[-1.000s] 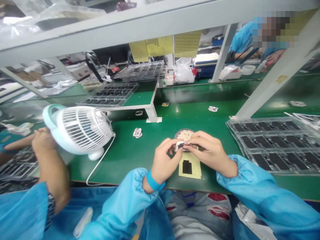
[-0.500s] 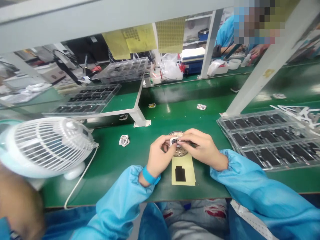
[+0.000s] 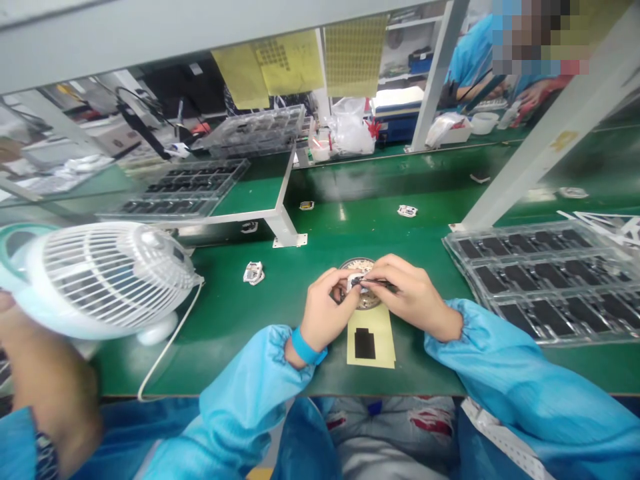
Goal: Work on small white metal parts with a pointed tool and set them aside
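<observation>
My left hand [image 3: 327, 307] has its fingers closed round a small white part [image 3: 354, 281] with dark pieces on it, held over a round dish [image 3: 369, 301]. From the right, my right hand [image 3: 407, 290] pinches a thin dark tool [image 3: 387, 285], its tip at the white part. Small pale pieces fill the dish. Just below the dish lies a yellow sheet [image 3: 385, 333] with a black rectangular piece [image 3: 365, 343] on it. A similar white part [image 3: 254, 273] rests on the green bench to the left of my hands.
A white fan [image 3: 115, 280] stands at left, its cord [image 3: 173, 340] running to the bench edge. Clear trays of black parts [image 3: 545, 280] lie at right. Metal posts [image 3: 530, 133] rise beyond. Another person's arm [image 3: 55, 387] is at lower left, and a co-worker sits across the bench.
The whole view has shifted slightly, so bench objects appear a little further right. My hands keep their hold over the dish. The other person's arm at lower left shows more.
</observation>
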Demonstrator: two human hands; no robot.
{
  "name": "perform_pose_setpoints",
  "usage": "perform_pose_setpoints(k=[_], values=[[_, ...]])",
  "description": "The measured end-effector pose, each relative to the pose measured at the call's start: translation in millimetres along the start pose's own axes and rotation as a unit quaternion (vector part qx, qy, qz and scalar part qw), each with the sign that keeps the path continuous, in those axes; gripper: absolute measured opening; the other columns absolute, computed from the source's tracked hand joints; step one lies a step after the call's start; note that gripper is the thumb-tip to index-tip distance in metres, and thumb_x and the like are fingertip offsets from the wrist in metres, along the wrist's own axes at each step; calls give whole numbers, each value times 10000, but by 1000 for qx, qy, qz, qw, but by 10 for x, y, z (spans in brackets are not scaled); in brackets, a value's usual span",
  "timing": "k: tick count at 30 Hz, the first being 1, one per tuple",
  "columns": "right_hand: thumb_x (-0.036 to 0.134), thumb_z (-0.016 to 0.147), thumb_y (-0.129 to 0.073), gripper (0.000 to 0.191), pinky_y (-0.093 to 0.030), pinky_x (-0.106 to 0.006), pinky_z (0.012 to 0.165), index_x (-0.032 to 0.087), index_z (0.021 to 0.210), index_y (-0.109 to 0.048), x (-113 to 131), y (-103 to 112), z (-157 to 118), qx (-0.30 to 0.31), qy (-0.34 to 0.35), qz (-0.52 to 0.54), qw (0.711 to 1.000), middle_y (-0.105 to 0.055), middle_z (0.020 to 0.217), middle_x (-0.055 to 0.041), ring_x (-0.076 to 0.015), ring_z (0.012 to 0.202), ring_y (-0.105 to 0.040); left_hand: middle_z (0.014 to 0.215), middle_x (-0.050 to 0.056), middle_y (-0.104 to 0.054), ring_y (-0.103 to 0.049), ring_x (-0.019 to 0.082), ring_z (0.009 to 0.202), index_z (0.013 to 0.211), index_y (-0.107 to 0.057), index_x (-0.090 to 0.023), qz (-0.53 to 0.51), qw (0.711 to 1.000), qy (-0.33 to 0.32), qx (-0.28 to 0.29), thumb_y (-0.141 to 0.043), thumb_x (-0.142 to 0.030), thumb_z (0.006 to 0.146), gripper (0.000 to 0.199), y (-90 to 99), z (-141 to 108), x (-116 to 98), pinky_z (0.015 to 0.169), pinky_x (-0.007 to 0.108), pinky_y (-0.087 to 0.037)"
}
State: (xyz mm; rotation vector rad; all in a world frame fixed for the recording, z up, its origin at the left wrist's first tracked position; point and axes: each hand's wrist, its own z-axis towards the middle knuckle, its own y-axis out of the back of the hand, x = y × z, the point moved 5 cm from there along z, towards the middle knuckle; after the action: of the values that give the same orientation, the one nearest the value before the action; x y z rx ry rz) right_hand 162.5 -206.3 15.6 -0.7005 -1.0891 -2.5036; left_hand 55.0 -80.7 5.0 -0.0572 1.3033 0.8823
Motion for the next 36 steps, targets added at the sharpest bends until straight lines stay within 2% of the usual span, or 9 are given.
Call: perform_pose_setpoints(k=[9, 13, 16, 19, 23, 26, 30, 33, 36], values=[[230, 974, -570, 66, -501, -310, 772, 207, 1013, -618, -154, -8, 12, 37, -66, 9, 997, -617, 959, -52, -189, 873, -615, 796, 24, -669, -567, 134, 667, 1061, -714, -188, 5, 999, 40, 11, -651, -227, 828, 244, -8, 168, 290, 608, 250, -455], [202, 985, -538, 123, -481, -317, 758, 208, 986, -660, -296, -63, -8, 82, -108, -67, 989, -613, 919, -42, -181, 806, -614, 786, 14, -666, -612, 144, 721, 1123, -664, -176, 98, 995, 21, 12, -640, -237, 833, 297, 63, 714, 532, 686, 256, -482], [219, 968, -574, 119, -484, -324, 770, 200, 994, -689, -296, -17, 2, 49, -113, -62, 990, -624, 904, -49, -193, 838, -615, 853, 45, -679, -628, 171, 794, 1171, -642, -174, 226, 972, 55, 17, -560, -257, 891, 303, 96, 1226, 721, 759, 286, -485], [257, 977, -569, 151, -480, -321, 739, 185, 933, -695, -236, 108, 2, 3, -106, -32, 994, -626, 860, -48, -183, 803, -604, 1039, 133, -673, -608, 292, 1012, 1190, -656, -167, 282, 956, 77, 21, -599, -318, 864, 364, 55, 1589, 792, 882, 413, -461], [304, 997, -538, 293, -461, -314, 705, 183, 742, -615, -215, 298, -40, -34, -102, -26, 994, -600, 809, -44, -168, 753, -578, 1362, 185, -515, -398, 380, 1317, 1312, -593, -185, 331, 942, 45, 37, -618, -431, 852, 523, -273, 1814, 645, 1058, 511, -325], [347, 987, -554, 379, -435, -305, 673, 193, 643, -508, -289, 383, -72, -31, -116, -86, 989, -557, 758, -32, -159, 704, -548, 1370, 146, -525, -408, 343, 1313, 1312, -585, -217, 332, 938, 1, 94, -616, -509, 846, 551, -775, 1929, 460, 1083, 473, -313], [377, 927, -639, 419, -361, -280, 573, 198, 606, -437, -414, 371, -100, 43, -142, -142, 979, -523, 631, 9, -134, 590, -507, 1324, 231, -534, -432, 407, 1265, 1273, -563, -102, 336, 933, 21, 131, -668, -677, 729, 798, -1400, 2079, 336, 1043, 518, -340], [384, 893, -677, 392, -329, -267, 538, 196, 615, -477, -471, 357, -119, 84, -167, -142, 972, -548, 583, 25, -128, 554, -511, 1395, 288, -451, -342, 442, 1334, 1268, -517, -35, 321, 939, 49, 114, -692, -622, 741, 809, -1589, 2161, 305, 1074, 544, -290], [365, 897, -675, 269, -348, -258, 525, 199, 703, -593, -489, 378, -127, 102, -177, -108, 973, -602, 620, 18, -131, 561, -539, 1343, 271, -506, -387, 419, 1318, 1168, -564, -52, 282, 950, 61, 122, -696, -496, 788, 599, -1529, 2163, 276, 1064, 509, -320]])
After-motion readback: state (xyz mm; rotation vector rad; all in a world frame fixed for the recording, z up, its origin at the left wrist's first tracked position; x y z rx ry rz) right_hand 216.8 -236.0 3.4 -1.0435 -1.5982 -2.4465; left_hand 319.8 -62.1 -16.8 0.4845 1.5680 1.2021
